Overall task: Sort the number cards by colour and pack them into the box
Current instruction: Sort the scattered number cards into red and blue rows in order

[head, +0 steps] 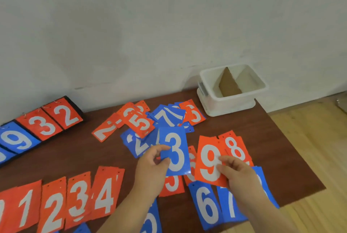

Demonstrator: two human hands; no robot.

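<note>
My left hand [152, 165] pinches the lower left edge of a blue 3 card [176, 138], held up over the table. My right hand [238, 174] grips a red 9 card [207, 150] by its lower right part. A red 8 card [237, 148] lies just behind the 9. Blue 6 [205, 204] and blue 7 [230, 204] cards lie below my right hand. A mixed heap of red and blue cards [150, 120] sits at mid table. The white box [232, 90] with a cardboard divider stands at the far right corner, empty.
A row of red cards 1 to 4 [62, 204] lies along the near left edge. A flip scoreboard [37, 127] showing 9, 3, 2 stands at the far left. The brown table [281, 157] ends at the right over wooden floor. A white wall is behind.
</note>
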